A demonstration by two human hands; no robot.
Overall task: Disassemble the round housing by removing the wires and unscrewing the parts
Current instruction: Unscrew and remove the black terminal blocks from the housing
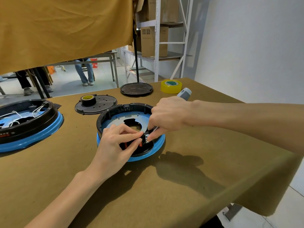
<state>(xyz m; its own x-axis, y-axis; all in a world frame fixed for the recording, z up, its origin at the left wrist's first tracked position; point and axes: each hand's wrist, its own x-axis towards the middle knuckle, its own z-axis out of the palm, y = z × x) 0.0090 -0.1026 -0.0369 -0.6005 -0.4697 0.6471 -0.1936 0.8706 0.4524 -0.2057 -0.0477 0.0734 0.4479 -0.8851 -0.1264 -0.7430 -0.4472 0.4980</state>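
Left hand (118,142) pinches part inside round housing (130,112); right hand (169,116) grips screwdriver (185,93).

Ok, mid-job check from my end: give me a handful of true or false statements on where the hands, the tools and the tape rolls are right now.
1. The right hand grips a grey electric screwdriver, tip down inside the round blue-rimmed black housing. True.
2. The left hand rests flat on the brown table. False: it pinches a small black part at the housing's near edge.
3. The black tape roll sits on the flat black perforated cover. True.
4. The yellow tape roll lies inside the housing. False: it stands on the table behind the right hand.
5. White wires fill the housing being worked on. False: they show in the second housing at the left.
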